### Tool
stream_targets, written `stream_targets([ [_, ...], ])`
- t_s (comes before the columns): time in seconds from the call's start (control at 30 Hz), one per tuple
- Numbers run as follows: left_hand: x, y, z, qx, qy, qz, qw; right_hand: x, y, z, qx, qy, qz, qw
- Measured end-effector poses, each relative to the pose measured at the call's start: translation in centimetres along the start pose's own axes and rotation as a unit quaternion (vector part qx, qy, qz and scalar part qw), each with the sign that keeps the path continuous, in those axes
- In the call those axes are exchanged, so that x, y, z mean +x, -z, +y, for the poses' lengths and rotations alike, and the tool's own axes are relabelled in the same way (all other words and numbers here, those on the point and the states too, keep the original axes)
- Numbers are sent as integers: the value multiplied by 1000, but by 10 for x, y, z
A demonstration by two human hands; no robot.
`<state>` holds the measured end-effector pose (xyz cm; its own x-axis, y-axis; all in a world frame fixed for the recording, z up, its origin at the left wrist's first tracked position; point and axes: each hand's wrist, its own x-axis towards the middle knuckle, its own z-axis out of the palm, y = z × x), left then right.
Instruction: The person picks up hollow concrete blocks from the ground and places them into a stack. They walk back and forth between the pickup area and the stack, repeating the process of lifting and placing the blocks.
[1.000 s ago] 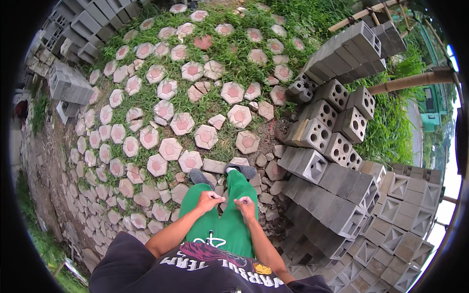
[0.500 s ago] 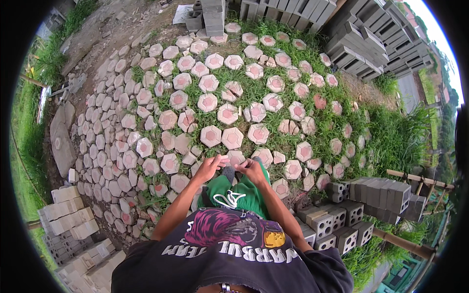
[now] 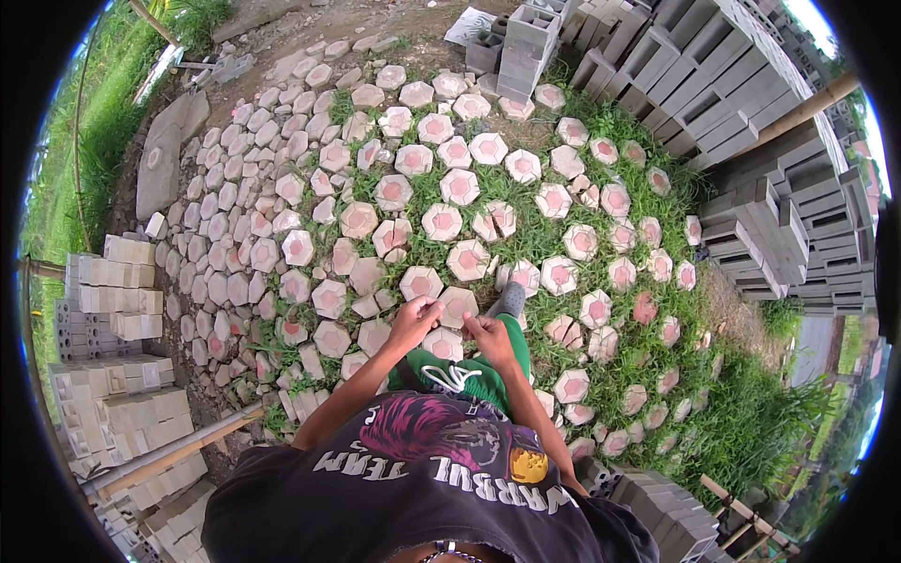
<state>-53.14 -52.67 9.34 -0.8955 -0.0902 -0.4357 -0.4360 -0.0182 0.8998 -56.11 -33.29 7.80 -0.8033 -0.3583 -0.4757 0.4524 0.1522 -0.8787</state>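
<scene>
Left hand and right hand curl narrowly, a hexagonal paver showing between them near frame centre; I cannot tell whether either grips anything. Walking seems underway, calling for level footing.

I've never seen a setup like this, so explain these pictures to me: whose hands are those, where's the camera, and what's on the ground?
There's no robot here, just a person using two bare hands. Every picture comes from a fisheye camera worn on the head, looking down; its wide lens bends straight edges. Picture left is the wearer's left.

The left hand and right hand are close together, fingers curled, in front of the body. I can't make out anything held in either.

Below them lie many hexagonal paving stones, often with pinkish centres, with grass growing among some. Concrete blocks are stacked on both sides.
</scene>
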Motion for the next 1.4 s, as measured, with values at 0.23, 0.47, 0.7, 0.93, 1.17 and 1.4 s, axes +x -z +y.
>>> stream_targets([
  [0.23, 84, -103, 87, 22, -43, 39, 998, 51, 142, -87, 65, 15, 11, 998],
  [0.47, 124, -121, 141, -31, -40, 119, 992, 111, 179, -146, 33, 6, -82, 996],
  [0.7, 160, -87, 160, -36, -23, 225, 973, 197, 157, -193, -31, 4, -134, 990],
  [0.93, 234, -3, 189, -212, -20, 266, 940, 305, 117, -241, -89, 1, -154, 984],
  [1.17, 292, 85, 226, -237, -107, 275, 926, 386, 61, -319, -105, 45, -159, 981],
  [1.4, 323, 123, 222, -282, -121, 284, 908, 447, 30, -332, -44, 22, -223, 974],
])
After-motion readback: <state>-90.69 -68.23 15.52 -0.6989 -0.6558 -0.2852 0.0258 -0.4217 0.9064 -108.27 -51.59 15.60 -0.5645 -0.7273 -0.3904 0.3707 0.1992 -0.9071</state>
